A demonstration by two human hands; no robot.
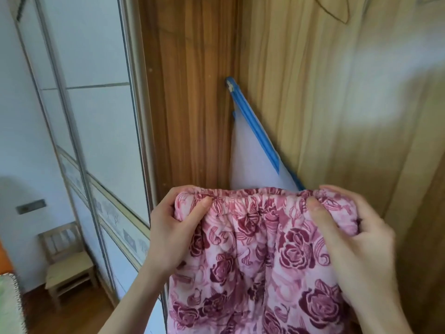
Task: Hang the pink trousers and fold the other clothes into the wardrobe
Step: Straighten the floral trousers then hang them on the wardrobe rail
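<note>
Before wardrobe panel [192, 92]: left hand [173, 227], right hand [356, 239] grip pink trousers [260, 256] waistband, fingers curled; right blurred.

The wooden floor [72, 317] at the lower left carries a small pale wooden chair [66, 263]; the chair stands just beside the white sliding door [96, 116].

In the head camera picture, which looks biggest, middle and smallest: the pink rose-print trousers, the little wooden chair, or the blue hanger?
1. Pink rose-print trousers, though they are nearest the camera.
2. Small wooden chair, far off.
3. Blue plastic hanger, partly hidden.
</note>
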